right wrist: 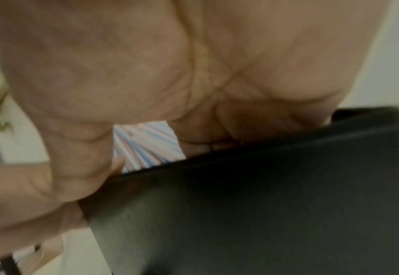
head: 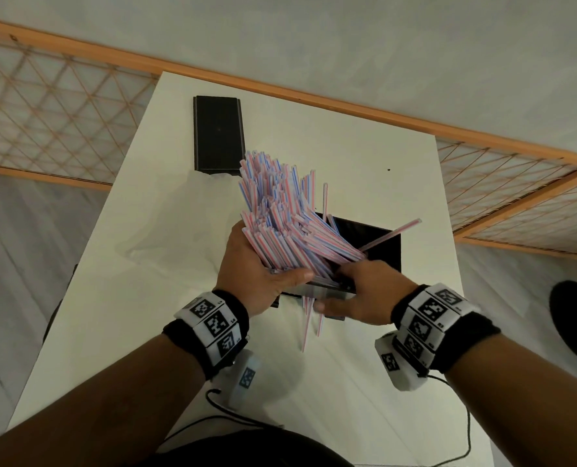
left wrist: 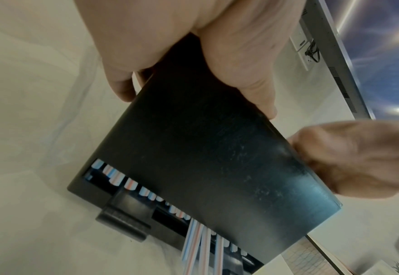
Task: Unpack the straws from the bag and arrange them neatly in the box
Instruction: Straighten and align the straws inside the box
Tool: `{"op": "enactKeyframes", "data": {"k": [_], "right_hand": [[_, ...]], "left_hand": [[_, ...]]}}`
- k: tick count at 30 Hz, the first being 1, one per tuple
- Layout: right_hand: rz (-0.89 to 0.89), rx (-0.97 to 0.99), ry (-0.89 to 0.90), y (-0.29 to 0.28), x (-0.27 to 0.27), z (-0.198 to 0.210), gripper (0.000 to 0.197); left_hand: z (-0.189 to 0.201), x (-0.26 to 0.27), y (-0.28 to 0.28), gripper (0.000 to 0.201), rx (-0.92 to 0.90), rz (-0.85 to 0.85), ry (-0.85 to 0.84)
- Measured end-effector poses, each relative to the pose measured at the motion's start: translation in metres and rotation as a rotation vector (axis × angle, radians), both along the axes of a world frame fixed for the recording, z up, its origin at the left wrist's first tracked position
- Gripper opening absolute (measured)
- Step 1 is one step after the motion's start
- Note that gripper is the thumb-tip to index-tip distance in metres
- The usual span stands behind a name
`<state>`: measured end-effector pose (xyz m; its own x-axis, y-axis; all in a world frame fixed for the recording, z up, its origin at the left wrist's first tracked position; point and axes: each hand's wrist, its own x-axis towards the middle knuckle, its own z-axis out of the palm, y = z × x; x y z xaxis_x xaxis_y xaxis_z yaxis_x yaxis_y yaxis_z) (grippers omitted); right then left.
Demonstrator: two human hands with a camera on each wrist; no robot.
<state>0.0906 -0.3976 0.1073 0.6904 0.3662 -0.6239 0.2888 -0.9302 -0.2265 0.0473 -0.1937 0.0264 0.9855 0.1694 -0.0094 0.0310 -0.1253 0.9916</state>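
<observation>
A thick bundle of pink-and-blue striped straws [head: 280,210] stands fanned out of a black box [head: 381,244] in the middle of the white table [head: 364,170]. My left hand [head: 256,267] grips the bundle at its lower left, thumb across the near side. My right hand [head: 361,291] holds the box's near rim, fingers curled over it against the straws [right wrist: 146,145]. A few straws [head: 309,318] poke out below the box towards me. In the left wrist view, straw ends [left wrist: 194,241] show through a slot low in the box wall [left wrist: 205,158].
A black lid [head: 218,133] lies at the table's far side. A crumpled clear plastic bag [head: 179,224] rests left of the box. Wooden lattice screens [head: 44,106] stand on the floor beyond. A dark round object [head: 573,318] sits on the floor at right. Cables [head: 466,433] trail near me.
</observation>
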Motion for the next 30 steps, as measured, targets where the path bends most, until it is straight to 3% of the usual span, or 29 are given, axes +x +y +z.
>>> {"op": "enactKeyframes", "data": {"k": [4,9,12,17,23,27,30], "right_hand": [[0.002,-0.034,0.002,0.005,0.008,-0.010,0.049],[-0.195,0.084,0.129,0.010,0.023,-0.022,0.081],[-0.182,0.088,0.196,0.013,0.029,-0.027,0.093],[-0.146,0.056,0.220,0.021,0.030,-0.024,0.083],[-0.095,0.113,0.163,0.031,0.026,-0.023,0.085],[-0.070,0.133,0.172,0.035,0.026,-0.025,0.056],[-0.049,0.178,0.158,0.035,0.025,-0.025,0.070]], "left_hand": [[0.001,-0.001,0.000,0.081,-0.009,0.010,0.001],[-0.008,0.000,0.001,0.088,0.000,0.012,0.037],[-0.014,0.002,0.001,0.095,0.012,0.019,0.059],[-0.013,0.003,0.000,0.085,-0.020,0.012,0.041],[-0.018,0.004,0.001,0.093,-0.050,0.016,0.067],[-0.015,0.003,0.001,0.093,-0.074,0.008,0.034],[-0.011,0.002,0.001,0.090,-0.068,0.003,0.011]]}}
